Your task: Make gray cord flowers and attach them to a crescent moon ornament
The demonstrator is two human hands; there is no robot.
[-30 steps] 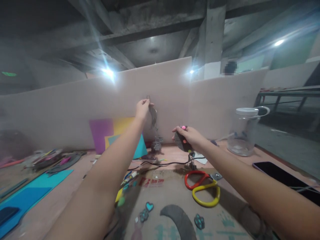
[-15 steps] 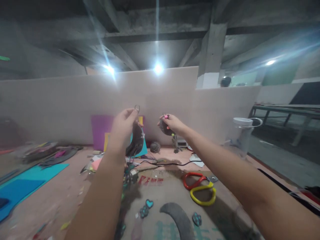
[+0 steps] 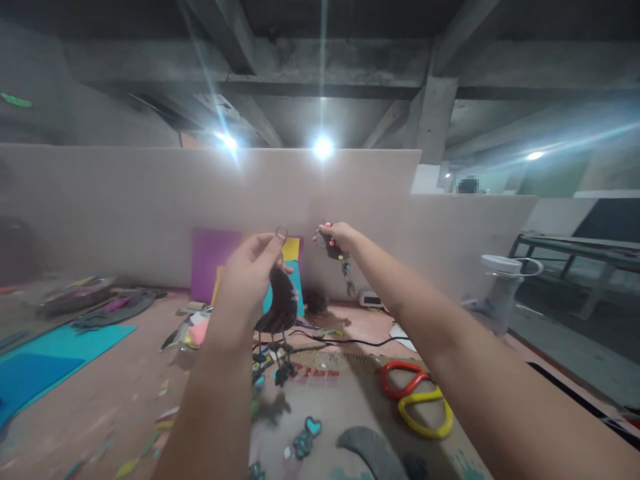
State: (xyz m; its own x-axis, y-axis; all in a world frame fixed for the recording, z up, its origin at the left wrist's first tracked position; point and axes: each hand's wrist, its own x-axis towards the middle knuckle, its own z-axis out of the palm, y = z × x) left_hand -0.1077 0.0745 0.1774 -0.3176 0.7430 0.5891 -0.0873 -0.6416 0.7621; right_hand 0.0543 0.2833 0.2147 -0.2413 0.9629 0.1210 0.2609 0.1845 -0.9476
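A: Head view: what grip do we use?
B: Our left hand point(image 3: 247, 270) pinches a ring point(image 3: 283, 228), likely so the dark crescent point(image 3: 281, 303) hangs freely above the table point(image 3: 130, 387).
A: And our right hand point(image 3: 341, 236)?
B: Closed on a dotted dark piece point(image 3: 334, 251), apparently so its charms point(image 3: 348, 279) dangle clear.

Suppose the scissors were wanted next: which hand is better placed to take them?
Probably the right hand: the scissors lie on its side, close by its forearm in the view, farther from the left hand. Both hold dark hanging pieces, so the right would likely need freeing first.
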